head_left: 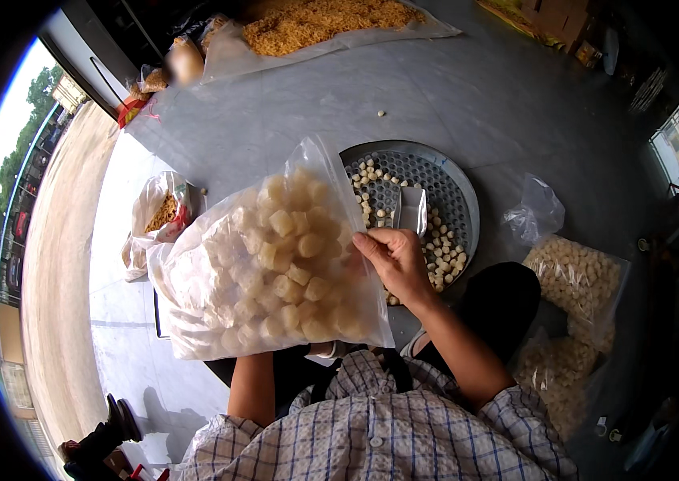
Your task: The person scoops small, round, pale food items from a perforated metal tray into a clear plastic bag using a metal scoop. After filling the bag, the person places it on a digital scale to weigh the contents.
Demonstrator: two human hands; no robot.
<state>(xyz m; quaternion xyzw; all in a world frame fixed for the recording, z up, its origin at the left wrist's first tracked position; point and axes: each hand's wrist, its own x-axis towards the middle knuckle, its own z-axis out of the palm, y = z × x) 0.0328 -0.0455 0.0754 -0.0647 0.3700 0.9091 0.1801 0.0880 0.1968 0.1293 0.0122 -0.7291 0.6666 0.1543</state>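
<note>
A clear plastic bag of dried scallops (pixel 295 268), filled with pale yellow, chunky round pieces, is held up in front of me, tilted. My right hand (pixel 394 258) is closed on its right edge, thumb on the near face. The left forearm (pixel 252 390) goes up behind the bag's lower part, which hides my left hand and its fingers. Partly covered by the bag, a round perforated tray (pixel 472 204) rests on the floor with many loose scallops (pixel 445 255) on it. A shiny metal scoop (pixel 412 210) lies among them, just above my right hand.
More filled clear bags (pixel 576 276) lie at my right, below a crumpled plastic bag (pixel 535 210). A white bag (pixel 147 220) with orange-brown bits stands at left. Orange shreds (pixel 323 24) cover a sheet at the far side. A person's dark shoes (pixel 123 418) show at lower left.
</note>
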